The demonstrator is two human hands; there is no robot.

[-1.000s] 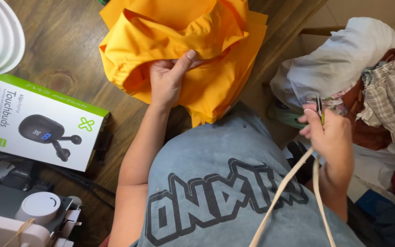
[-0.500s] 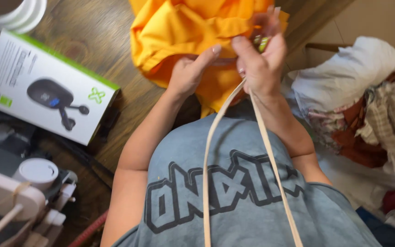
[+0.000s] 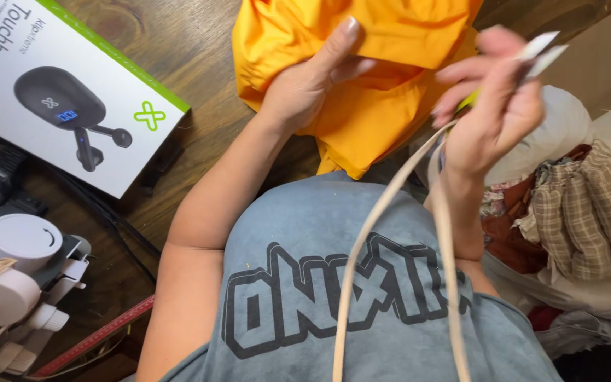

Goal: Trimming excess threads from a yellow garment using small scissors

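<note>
Our left hand (image 3: pixel 312 81) lies flat and open on one orange cloth (image 3: pixel 383 64) spread on the wooden table (image 3: pixel 199 42). Our right hand (image 3: pixel 493 113), just beside it, pinches one pair of blurred scissors (image 3: pixel 542 53); two beige strands (image 3: pixel 390 233) hang below.

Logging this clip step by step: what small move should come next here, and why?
Probably bring the right hand down to the orange cloth: it is raised above the cloth with a small tool and a looped cream strap, while the left hand already pins the fabric.
</note>
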